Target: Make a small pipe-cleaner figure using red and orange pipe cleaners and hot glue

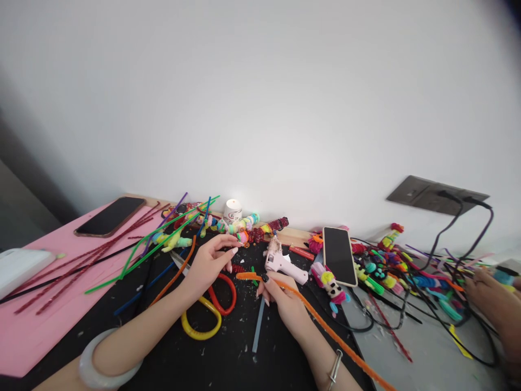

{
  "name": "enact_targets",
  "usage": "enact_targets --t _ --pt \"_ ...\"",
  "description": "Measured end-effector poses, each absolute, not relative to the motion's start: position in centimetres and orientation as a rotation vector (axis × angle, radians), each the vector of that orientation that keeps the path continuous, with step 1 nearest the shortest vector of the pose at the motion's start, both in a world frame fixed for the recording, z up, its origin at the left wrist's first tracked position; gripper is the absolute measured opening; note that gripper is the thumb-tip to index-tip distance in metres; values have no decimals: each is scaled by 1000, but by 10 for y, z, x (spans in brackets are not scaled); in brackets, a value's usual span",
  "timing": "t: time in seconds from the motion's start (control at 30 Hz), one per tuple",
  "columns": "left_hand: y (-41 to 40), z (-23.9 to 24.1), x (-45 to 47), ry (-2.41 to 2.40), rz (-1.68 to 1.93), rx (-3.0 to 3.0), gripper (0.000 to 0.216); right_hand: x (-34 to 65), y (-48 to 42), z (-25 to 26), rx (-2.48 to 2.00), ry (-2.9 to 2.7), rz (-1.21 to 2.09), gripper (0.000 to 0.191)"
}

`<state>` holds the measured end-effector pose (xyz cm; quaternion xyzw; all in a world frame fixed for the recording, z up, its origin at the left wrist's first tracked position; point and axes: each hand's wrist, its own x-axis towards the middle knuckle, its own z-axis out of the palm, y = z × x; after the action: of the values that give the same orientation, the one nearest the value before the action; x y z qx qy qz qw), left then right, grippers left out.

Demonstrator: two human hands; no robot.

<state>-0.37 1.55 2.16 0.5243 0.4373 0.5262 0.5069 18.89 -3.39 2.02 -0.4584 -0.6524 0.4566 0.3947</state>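
Observation:
My right hand (pixel 287 309) pinches an orange pipe cleaner (pixel 309 307) between thumb and fingers. The stem's folded end points left, and its long tail runs down over my forearm to the bottom edge. My left hand (pixel 214 260) hovers to the left with thumb and fingers apart, holding nothing I can see. Below it lie scissors with one red handle (pixel 233 297) and one yellow handle (pixel 201 334). Just beyond my hands rests a pale pink glue gun (pixel 285 265). A translucent glue stick (pixel 258 326) lies on the black mat (pixel 228 364) beside my right hand.
Green pipe cleaners (pixel 134 266) and dark red ones (pixel 101 258) spread left over a pink sheet (pixel 36 326) near a phone (pixel 109 216). A paper cup (pixel 233 210) stands by the wall. Another phone (pixel 340 255), cables and pipe-cleaner figures crowd the right, with another person's hand (pixel 492 298).

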Motion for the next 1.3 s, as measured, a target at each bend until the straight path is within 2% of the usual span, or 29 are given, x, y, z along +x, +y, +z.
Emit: enact_targets --t 0.3,1.2,1.3 --pt "17 17 -5 1048 1324 1308 25 190 -34 20 -1163 -1651 1151 44" --pt "13 14 -9 927 1196 1425 15 189 -33 18 -1147 -1639 1149 44" --pt "11 20 -10 952 1193 1483 24 189 -33 19 -1151 -1647 1150 43"
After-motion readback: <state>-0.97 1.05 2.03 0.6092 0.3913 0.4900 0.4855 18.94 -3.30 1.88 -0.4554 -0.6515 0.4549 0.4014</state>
